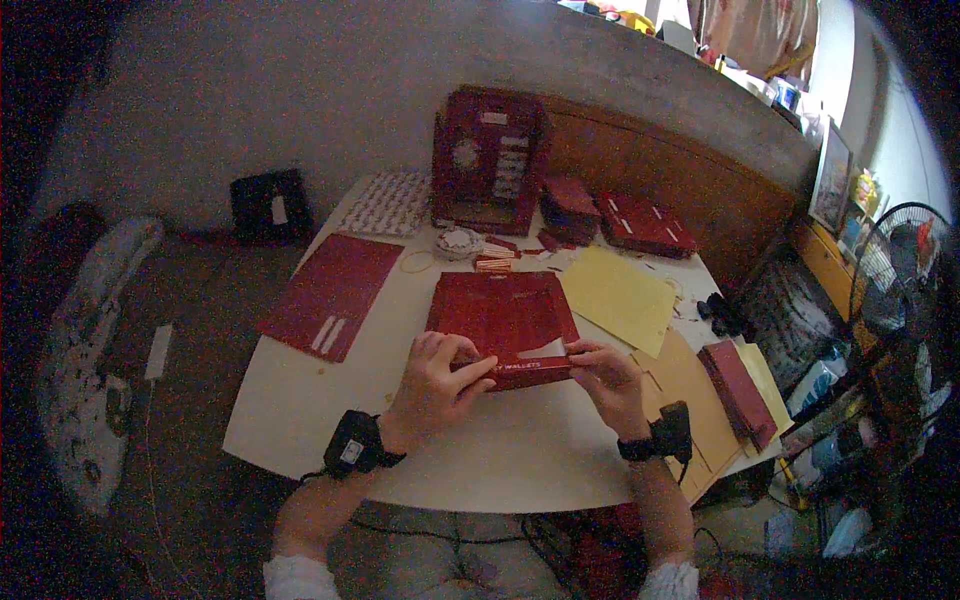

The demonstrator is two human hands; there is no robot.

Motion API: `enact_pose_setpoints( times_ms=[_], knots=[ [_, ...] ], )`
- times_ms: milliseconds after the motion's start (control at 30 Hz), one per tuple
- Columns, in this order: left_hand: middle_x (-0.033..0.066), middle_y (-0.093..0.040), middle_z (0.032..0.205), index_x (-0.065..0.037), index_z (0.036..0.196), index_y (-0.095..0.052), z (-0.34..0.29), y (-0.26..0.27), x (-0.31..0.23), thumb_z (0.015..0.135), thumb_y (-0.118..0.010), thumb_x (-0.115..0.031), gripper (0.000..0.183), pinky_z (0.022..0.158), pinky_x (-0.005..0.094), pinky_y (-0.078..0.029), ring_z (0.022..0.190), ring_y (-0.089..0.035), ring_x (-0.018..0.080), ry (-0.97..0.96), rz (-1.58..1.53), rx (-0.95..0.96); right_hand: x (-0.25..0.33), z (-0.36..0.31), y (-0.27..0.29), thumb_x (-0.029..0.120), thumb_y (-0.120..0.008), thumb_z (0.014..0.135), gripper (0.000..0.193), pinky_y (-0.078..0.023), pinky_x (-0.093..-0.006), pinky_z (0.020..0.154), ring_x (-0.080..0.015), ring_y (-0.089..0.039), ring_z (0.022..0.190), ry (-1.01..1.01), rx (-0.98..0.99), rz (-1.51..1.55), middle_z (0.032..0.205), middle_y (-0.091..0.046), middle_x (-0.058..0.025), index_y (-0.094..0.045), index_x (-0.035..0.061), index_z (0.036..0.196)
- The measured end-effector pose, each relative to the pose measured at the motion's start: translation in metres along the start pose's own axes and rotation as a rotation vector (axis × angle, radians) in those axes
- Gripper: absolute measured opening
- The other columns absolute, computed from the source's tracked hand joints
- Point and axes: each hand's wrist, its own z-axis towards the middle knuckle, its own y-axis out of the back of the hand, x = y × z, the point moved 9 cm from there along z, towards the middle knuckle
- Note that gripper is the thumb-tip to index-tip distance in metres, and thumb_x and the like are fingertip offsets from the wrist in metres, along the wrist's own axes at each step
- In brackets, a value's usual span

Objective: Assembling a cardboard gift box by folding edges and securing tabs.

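A flat dark red box [500, 308] with a glossy top lies near the middle of the white table. Its near side carries pale print, and a whitish patch shows by the near right corner. My left hand [438, 380] grips the near left corner, thumb and index finger pressed along the front edge. At the near right corner, my right hand [607, 380] pinches the box between thumb and fingers. The undersides of both grips are hidden.
A red sheet [335, 295] lies left, yellow paper [620, 297] right. Behind stand a tall red box [485, 165], a tape roll [459, 242] and red stacks [645, 222]. Brown cardboard [690, 400] and a narrow red box [738, 393] sit at the right edge, near a fan [895, 270].
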Motion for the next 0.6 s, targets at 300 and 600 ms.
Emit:
enact_pose_setpoints(
  times_ms=[300, 600],
  knots=[
    [0.0058, -0.059, 0.095, -0.007, 0.095, -0.064, -0.006, -0.013, -0.004, 0.071, -0.07, -0.018, 0.027, 0.092, 0.0443, -0.038, 0.095, -0.054, 0.0238, -0.042, -0.086, 0.024, 0.01, -0.001, -0.019, -0.003, -0.065, 0.076, 0.019, -0.045, -0.0353, 0.089, -0.0255, -0.057, 0.103, 0.036, 0.022, -0.078, 0.107, -0.06, -0.014, -0.062, 0.0043, 0.093],
    [0.0103, -0.062, 0.107, -0.004, 0.103, -0.062, -0.005, -0.013, -0.012, 0.074, -0.068, -0.019, 0.033, 0.095, 0.0444, -0.038, 0.099, -0.059, 0.0233, -0.084, -0.14, 0.022, 0.011, -0.005, -0.019, -0.006, -0.062, 0.079, 0.017, -0.047, -0.0364, 0.089, -0.0242, -0.054, 0.105, 0.054, 0.036, -0.118, 0.109, -0.055, -0.0164, -0.059, 0.0007, 0.094]
  ],
)
